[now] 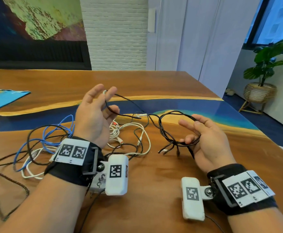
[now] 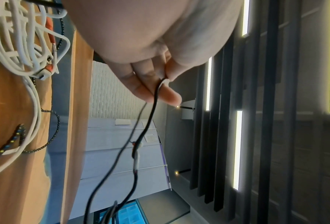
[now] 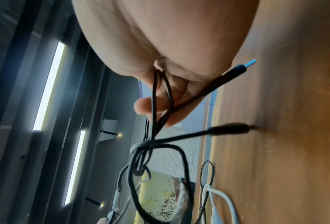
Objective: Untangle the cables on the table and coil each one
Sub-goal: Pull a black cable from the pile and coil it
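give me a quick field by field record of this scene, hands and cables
left hand: raised, pinches the black cable near a white end
right hand: holds that cable's coiled loops
cable span: hangs between both hands above the table
white cable: loose on table
blue cable: tangled with others, left of the wrist
stage: black cable part coiled

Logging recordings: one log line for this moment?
left hand: pinches black cable end | right hand: holds its coil | remaining cables: tangled on table

1. Head view: bright, even daylight from the window (image 1: 275,21); soft glare on the table (image 1: 154,81); edges bowed.
2. Wrist views: ceiling light strips (image 2: 238,150) blown out; nearby palms blurred, cables soft.
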